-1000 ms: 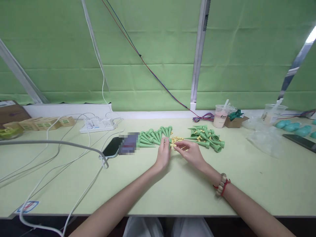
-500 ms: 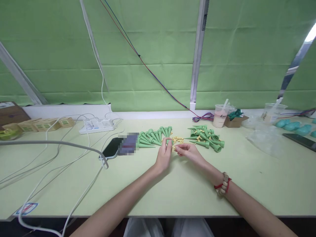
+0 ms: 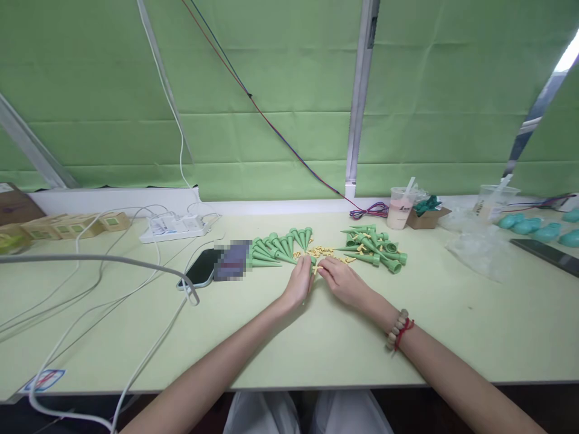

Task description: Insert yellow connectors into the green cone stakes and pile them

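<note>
My left hand [image 3: 299, 282] is closed round a green plastic spike [image 3: 313, 261], most of which the fingers hide. Between thumb and fingertips my right hand [image 3: 341, 279] pinches a small yellow plastic piece [image 3: 317, 270], held against the open end of that spike. Behind the hands lies a scatter of similar small yellow pieces [image 3: 322, 250]. Several green cone-shaped spikes [image 3: 275, 246] are fanned out to the left of it. To the right, more green spikes [image 3: 375, 248] lie in a loose pile, some with yellow pieces among them.
Left of the spikes lie a phone [image 3: 204, 267] and a blurred dark item [image 3: 231, 260]. White cables run from a power strip [image 3: 174, 228] across the table's left side. A drink cup [image 3: 400, 208], a small cardboard box [image 3: 427, 218], plastic bags [image 3: 474, 250] and a dark phone [image 3: 547, 256] stand or lie rightward.
The right hand has turned, and the yellow piece now shows upright at the spike's end. My left hand has rolled slightly, covering more of the spike. The view has shifted a little.
</note>
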`<state>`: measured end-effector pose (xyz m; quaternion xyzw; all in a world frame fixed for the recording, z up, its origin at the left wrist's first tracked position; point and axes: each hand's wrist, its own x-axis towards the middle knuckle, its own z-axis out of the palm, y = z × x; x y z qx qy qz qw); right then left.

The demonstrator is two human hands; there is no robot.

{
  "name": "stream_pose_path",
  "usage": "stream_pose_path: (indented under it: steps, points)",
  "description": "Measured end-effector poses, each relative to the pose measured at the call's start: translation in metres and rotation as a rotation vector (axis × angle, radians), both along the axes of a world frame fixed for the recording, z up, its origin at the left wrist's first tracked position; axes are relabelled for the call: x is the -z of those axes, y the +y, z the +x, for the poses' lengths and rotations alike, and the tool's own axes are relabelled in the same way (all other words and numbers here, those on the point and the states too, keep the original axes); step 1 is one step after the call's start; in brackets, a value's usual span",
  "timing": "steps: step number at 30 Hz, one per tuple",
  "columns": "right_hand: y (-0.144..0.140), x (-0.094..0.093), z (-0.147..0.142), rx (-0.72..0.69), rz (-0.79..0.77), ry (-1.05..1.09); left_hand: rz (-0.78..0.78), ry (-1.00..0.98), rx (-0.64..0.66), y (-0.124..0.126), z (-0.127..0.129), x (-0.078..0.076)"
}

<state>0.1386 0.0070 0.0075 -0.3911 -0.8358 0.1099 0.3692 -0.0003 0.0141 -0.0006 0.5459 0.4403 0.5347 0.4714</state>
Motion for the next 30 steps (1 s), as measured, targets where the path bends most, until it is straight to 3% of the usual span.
stream_pose_path:
  steps: [3, 8, 10, 12, 17, 21, 23, 28, 30]
  points:
    - [0.0, 0.003, -0.004, -0.016, -0.159, 0.164, 0.14, 0.18, -0.038, -0.003, -0.003, -0.002]
    - [0.003, 0.005, -0.015, -0.237, -0.75, 0.611, 0.227, 0.377, -0.008, -0.01, -0.008, -0.011]
    - [0.004, 0.004, -0.017, -0.28, -0.88, 0.694, 0.228, 0.372, 0.006, -0.012, -0.007, -0.014]
    - [0.003, 0.001, -0.016, -0.253, -0.851, 0.689, 0.211, 0.308, 0.034, -0.014, -0.006, -0.017]
    - [-0.003, -0.005, -0.009, -0.143, -0.506, 0.569, 0.116, 0.078, 0.031, -0.012, 0.0, -0.022]
    - [-0.003, -0.006, -0.006, -0.138, -0.426, 0.483, 0.091, 0.036, -0.019, -0.008, 0.0, -0.019]
    - [-0.002, -0.005, -0.007, -0.172, -0.469, 0.496, 0.156, 0.111, -0.039, -0.008, -0.002, -0.016]
    - [0.001, -0.002, -0.01, -0.274, -0.861, 0.763, 0.313, 0.379, -0.04, -0.017, -0.007, -0.018]
    - [0.001, 0.0, -0.012, -0.267, -0.942, 0.832, 0.339, 0.43, -0.012, -0.021, -0.007, -0.021]
